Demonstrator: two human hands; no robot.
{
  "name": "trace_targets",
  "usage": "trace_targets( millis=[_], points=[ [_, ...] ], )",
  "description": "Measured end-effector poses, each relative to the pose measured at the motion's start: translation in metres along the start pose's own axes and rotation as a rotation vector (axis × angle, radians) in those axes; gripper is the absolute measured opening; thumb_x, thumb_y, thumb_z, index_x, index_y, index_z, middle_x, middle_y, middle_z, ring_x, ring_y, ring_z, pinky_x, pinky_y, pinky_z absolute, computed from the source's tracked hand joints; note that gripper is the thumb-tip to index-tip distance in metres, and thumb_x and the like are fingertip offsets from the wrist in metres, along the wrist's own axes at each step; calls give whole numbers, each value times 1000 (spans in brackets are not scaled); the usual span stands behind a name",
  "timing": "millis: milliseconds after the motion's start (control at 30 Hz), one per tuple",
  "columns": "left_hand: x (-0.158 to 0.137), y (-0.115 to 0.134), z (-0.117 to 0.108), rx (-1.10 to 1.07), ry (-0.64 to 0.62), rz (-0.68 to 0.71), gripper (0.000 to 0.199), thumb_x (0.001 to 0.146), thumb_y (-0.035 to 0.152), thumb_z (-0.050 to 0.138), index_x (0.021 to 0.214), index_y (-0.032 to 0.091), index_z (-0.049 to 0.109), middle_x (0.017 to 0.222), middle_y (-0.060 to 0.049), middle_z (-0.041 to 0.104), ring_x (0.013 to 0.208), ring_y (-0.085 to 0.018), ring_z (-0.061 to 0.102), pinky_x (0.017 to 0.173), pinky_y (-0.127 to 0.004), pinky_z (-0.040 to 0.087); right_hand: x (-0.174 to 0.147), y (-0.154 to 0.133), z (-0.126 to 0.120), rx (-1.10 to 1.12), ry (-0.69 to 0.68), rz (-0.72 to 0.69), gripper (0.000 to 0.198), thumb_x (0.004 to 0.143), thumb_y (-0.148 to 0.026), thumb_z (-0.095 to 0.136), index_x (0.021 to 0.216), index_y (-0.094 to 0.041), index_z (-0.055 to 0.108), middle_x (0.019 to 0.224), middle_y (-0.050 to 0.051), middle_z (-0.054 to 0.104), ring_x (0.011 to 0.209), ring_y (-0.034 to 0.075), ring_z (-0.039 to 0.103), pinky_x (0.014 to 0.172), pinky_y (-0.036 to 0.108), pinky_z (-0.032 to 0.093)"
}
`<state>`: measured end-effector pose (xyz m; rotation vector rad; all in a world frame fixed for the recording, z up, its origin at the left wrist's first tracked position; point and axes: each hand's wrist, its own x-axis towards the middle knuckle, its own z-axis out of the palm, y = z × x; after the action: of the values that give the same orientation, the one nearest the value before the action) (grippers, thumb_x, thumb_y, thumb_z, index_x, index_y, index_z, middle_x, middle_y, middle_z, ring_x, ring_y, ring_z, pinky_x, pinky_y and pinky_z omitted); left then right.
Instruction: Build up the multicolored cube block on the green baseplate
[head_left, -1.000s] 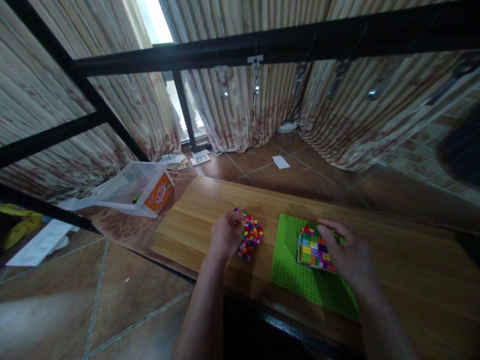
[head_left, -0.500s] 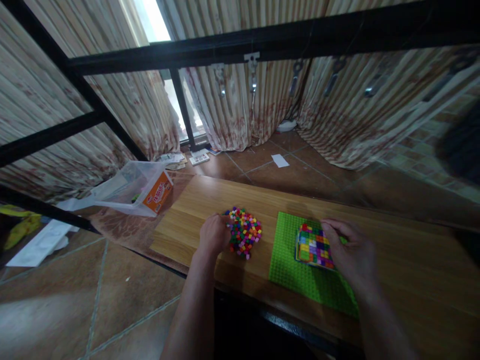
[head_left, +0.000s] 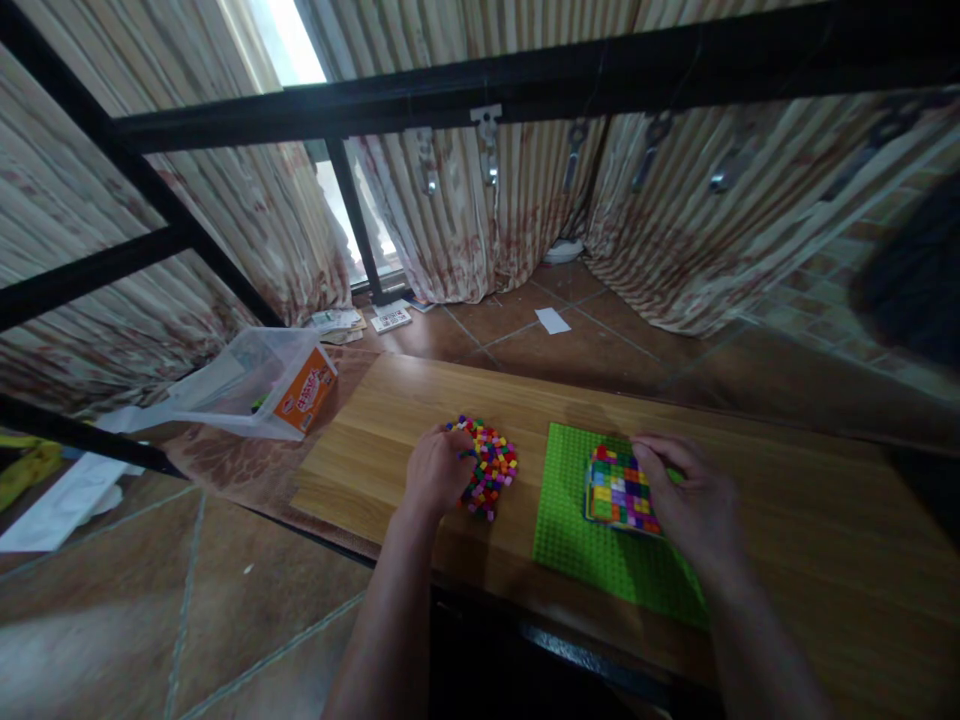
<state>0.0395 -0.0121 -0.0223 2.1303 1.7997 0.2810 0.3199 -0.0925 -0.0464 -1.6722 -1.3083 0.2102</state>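
Block (head_left: 619,490) over the green board (head_left: 570,540), its visible top already covered with coloured cubes; loose cubes (head_left: 493,465) left of the board, unattached. Left hand (head_left: 439,470) at them, fingers bent; right hand (head_left: 690,500) at the block; neither grip can be told.

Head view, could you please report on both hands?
Left hand at loose brick pile. Right hand at multicolored block, over green baseplate. Block's right end hidden by hand.

A home-like room, by the look of its long striped curtains (head_left: 450,240), brown floor tiles (head_left: 262,610) and wooden tabletop (head_left: 352,440)
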Motion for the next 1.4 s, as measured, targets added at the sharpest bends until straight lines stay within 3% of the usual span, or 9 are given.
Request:
trace_targets(
  millis=[167,267,367,433,633,733,1067,1300,1400],
  points=[
    [3,0,2,-78,38,31,16,81,17,57,78,21,72,89,-7,67,88,-20,63,80,-30,45,0,-1,0,14,7,3,23,89,-42,57,89,-25,72,98,5,70,97,22,65,91,40,50],
    [3,2,1,-405,36,40,12,81,19,58,78,17,70,83,-6,67,81,-18,62,77,-29,46,0,-6,1,36,43,-2,21,89,-40,58,89,-25,72,97,4,70,95,21,65,90,39,50],
    [0,13,2,-929,-123,51,16,83,30,59,86,16,67,77,-3,67,70,-15,62,69,-27,48,-3,-17,3,114,63,-16,17,88,-38,60,90,-25,72,98,4,70,96,21,65,89,38,51],
    [-4,25,5,-1189,-258,37,24,82,38,64,89,15,67,73,-2,66,65,-13,60,63,-24,48,-6,-28,5,173,-4,-41,15,88,-35,61,93,-26,72,102,4,70,98,20,65,88,36,51],
    [-20,65,19,-1623,-533,-51,29,68,34,82,84,13,71,65,0,63,59,-7,55,55,-17,40,-17,-56,7,314,-310,-117,20,89,-32,64,107,-30,71,105,3,69,100,19,64,90,36,50],
    [-27,79,28,-1780,-654,-83,30,66,31,84,84,11,72,65,0,63,57,-6,56,55,-17,41,-19,-55,4,329,-345,-116,20,89,-32,65,107,-32,72,104,3,68,100,19,64,90,36,50],
    [-36,104,53,-2004,-564,-248,35,62,25,87,88,10,69,67,-1,67,56,-6,60,55,-17,44,-19,-39,-4,317,-279,-79,15,87,-31,66,98,-33,76,109,3,68,103,20,65,84,33,56],
    [-38,105,50,-1842,-531,-183,44,64,36,85,97,11,67,68,-1,67,54,-9,61,52,-19,43,-19,-40,-5,334,-241,11,14,84,-36,69,94,-30,76,104,3,71,98,21,67,86,38,56],
    [-38,104,49,-1750,-455,-142,41,67,41,81,92,12,67,73,-2,67,56,-9,59,52,-20,41,-20,-38,-4,318,-214,27,18,82,-37,71,98,-29,74,103,3,72,95,21,67,84,38,56]
  ],
)
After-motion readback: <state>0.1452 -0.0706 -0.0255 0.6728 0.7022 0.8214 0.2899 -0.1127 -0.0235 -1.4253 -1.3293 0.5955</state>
